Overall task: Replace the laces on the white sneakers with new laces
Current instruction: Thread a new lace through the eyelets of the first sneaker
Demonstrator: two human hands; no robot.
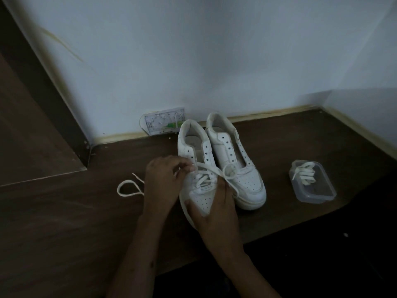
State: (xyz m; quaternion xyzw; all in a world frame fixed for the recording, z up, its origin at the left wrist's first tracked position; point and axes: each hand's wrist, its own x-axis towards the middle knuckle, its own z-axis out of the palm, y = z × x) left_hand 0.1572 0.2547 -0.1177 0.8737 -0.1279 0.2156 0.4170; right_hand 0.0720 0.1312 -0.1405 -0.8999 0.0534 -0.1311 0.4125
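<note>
Two white sneakers stand side by side on a dark wooden surface (64, 211), with their heels toward the wall and their toes toward the person. The left sneaker (196, 168) is near the middle of the view. The right sneaker (236, 164) touches it at the 3 o'clock side.

The left hand (161, 181) is at the 9 o'clock side of the left sneaker. Its fingers are curled, and the fingertips pinch a white lace (211, 169) just above the lower eyelets. This lace is threaded through the lower eyelets of the left sneaker, and one free part of it runs over the toe of the right sneaker, where it makes a loop. Another end of lace (129, 188) lies on the wood at 9 o'clock from the left hand and makes a loose loop there.

The right hand (217, 214) holds the toe of the left sneaker from the 6 o'clock side: the thumb lies on the toe cap and the fingers wrap around the sneaker's right side.

The right sneaker has bare eyelets in its upper part.

At 3 o'clock from the sneakers, well apart from them, stands a clear plastic container (322, 196), open on top, with a folded white lace (304, 174) inside.

At 12 o'clock, a wall socket plate (164, 123) sits low on the wall, just above the surface.
</note>
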